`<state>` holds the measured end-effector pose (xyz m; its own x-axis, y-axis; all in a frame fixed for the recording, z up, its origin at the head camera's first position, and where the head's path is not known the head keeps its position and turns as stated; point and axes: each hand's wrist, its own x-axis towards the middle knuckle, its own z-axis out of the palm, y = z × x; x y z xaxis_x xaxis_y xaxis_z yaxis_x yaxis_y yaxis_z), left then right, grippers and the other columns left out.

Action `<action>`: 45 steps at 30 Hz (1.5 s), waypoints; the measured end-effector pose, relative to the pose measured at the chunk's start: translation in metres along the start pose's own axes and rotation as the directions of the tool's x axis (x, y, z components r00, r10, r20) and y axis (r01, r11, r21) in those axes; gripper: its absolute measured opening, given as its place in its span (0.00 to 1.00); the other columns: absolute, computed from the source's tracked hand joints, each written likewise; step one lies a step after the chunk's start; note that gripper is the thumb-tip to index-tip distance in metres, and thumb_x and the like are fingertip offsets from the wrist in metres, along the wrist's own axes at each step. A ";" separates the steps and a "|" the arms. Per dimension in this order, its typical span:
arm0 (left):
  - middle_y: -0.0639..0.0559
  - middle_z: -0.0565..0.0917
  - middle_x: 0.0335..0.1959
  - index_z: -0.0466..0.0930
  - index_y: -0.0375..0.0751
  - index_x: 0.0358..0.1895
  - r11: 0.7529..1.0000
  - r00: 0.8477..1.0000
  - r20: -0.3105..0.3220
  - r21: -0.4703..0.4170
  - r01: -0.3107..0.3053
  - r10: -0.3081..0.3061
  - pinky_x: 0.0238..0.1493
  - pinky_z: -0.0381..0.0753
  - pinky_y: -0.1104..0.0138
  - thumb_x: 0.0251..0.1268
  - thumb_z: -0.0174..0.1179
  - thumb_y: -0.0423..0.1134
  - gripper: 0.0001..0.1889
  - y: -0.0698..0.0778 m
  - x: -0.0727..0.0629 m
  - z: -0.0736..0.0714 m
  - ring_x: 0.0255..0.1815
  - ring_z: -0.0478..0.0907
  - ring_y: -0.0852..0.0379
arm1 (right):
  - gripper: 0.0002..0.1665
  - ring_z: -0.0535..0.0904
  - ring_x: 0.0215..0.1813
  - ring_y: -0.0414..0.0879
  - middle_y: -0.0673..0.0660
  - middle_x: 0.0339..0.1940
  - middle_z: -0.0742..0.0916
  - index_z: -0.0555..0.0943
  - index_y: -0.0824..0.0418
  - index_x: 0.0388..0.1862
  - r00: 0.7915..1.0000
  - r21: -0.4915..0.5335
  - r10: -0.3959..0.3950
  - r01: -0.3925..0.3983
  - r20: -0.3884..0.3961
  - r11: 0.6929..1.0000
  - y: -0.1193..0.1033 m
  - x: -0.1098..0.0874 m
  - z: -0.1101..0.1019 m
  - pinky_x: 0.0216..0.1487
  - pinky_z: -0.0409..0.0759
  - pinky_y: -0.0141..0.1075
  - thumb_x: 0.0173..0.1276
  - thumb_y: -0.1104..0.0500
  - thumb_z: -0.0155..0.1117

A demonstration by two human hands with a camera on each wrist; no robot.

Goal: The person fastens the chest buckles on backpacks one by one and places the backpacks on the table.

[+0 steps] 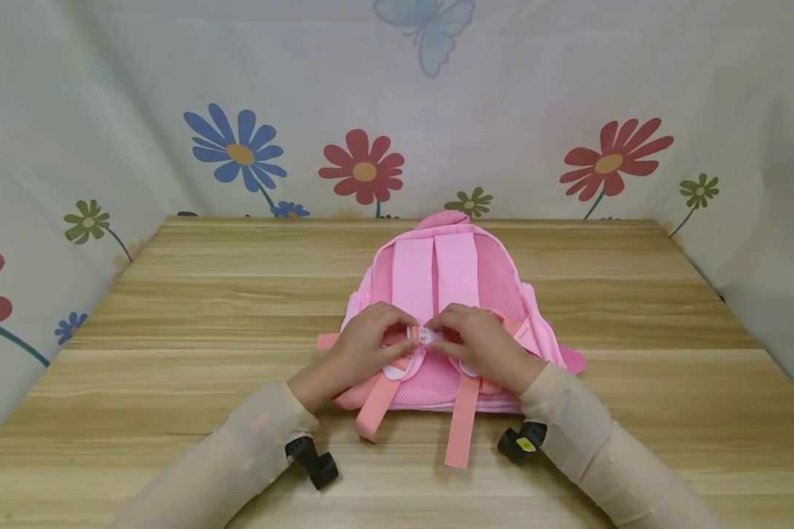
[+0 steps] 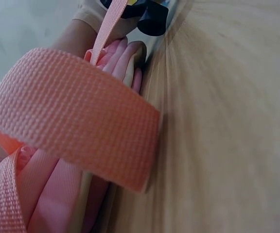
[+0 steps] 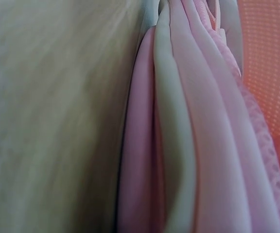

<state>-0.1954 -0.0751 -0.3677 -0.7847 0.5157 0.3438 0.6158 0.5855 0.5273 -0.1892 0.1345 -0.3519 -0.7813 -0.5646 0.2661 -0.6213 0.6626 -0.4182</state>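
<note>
A pink backpack (image 1: 503,272) lies on the table with its strap side up. Over its lower middle, my left hand (image 1: 367,342) pinches one end of a white plastic buckle (image 1: 426,336) between thumb and fingers. From the other side my right hand (image 1: 483,342) pinches the buckle's right end. The two buckle halves meet between my fingertips; whether they are locked I cannot tell. Two coral webbing straps (image 1: 463,426) hang off the bag's bottom edge. In the left wrist view one coral strap (image 2: 77,111) fills the foreground. The right wrist view shows the bag's side (image 3: 203,145).
The wooden table (image 1: 172,294) extends around the bag on every side. A white cloth backdrop (image 1: 503,88) printed with flowers encloses the back and sides. A black wrist camera (image 1: 314,463) is on the left wrist, another camera (image 1: 523,441) on the right.
</note>
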 end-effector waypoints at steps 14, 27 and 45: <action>0.49 0.85 0.41 0.84 0.40 0.43 0.999 0.999 -0.010 -0.014 0.037 -0.037 0.52 0.77 0.60 0.57 0.67 0.37 0.11 0.005 0.000 0.000 0.47 0.79 0.53 | 0.12 0.79 0.38 0.40 0.50 0.37 0.86 0.84 0.59 0.44 1.000 -0.003 0.016 -0.016 -0.001 1.000 -0.002 -0.001 0.000 0.46 0.80 0.38 0.64 0.55 0.67; 0.49 0.86 0.42 0.85 0.40 0.44 0.999 0.999 0.014 -0.009 0.037 -0.037 0.54 0.77 0.59 0.57 0.67 0.38 0.11 0.006 0.001 -0.001 0.49 0.80 0.53 | 0.13 0.79 0.41 0.40 0.49 0.39 0.86 0.84 0.57 0.46 0.998 0.051 0.042 -0.044 0.036 0.998 -0.003 -0.001 -0.001 0.49 0.81 0.38 0.63 0.56 0.67; 0.49 0.86 0.44 0.84 0.41 0.46 0.997 0.997 0.046 -0.026 0.070 -0.068 0.54 0.77 0.58 0.58 0.67 0.37 0.12 0.006 0.001 -0.004 0.49 0.79 0.52 | 0.13 0.79 0.42 0.40 0.50 0.40 0.87 0.85 0.58 0.46 0.999 0.088 0.022 -0.025 0.030 0.996 -0.001 -0.001 -0.001 0.49 0.80 0.38 0.62 0.58 0.69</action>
<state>-0.1927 -0.0732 -0.3606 -0.8209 0.5028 0.2709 0.5577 0.6037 0.5696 -0.1879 0.1346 -0.3506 -0.7927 -0.5643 0.2306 -0.5942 0.6306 -0.4993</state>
